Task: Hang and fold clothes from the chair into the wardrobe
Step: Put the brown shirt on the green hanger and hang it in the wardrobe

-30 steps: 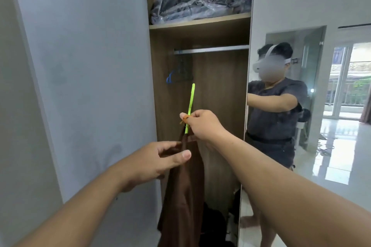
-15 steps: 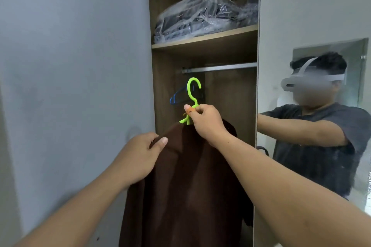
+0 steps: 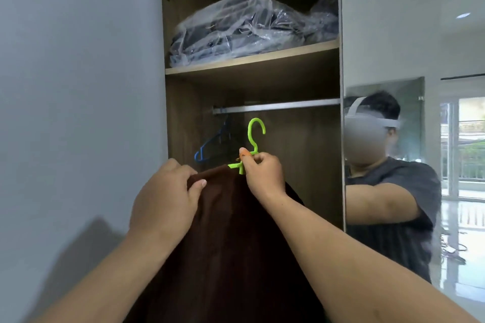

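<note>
A dark brown garment (image 3: 231,238) hangs on a bright green plastic hanger (image 3: 254,139) in front of the open wardrobe. My right hand (image 3: 263,173) pinches the hanger's neck just under the hook. My left hand (image 3: 168,199) grips the garment's left shoulder, thumb on the cloth. The hook sits a little below the metal rail (image 3: 278,106) and does not touch it. The garment's lower part runs out of the frame.
A blue hanger (image 3: 210,149) hangs at the rail's left end. On the wooden shelf (image 3: 252,59) above lies a bundle in clear plastic (image 3: 252,26). The open grey door (image 3: 78,113) stands at left, a mirrored door (image 3: 409,165) at right.
Both hands have lifted the garment on its hanger up and closer to the rail. My left hand moved from touching the shoulder to gripping it.
</note>
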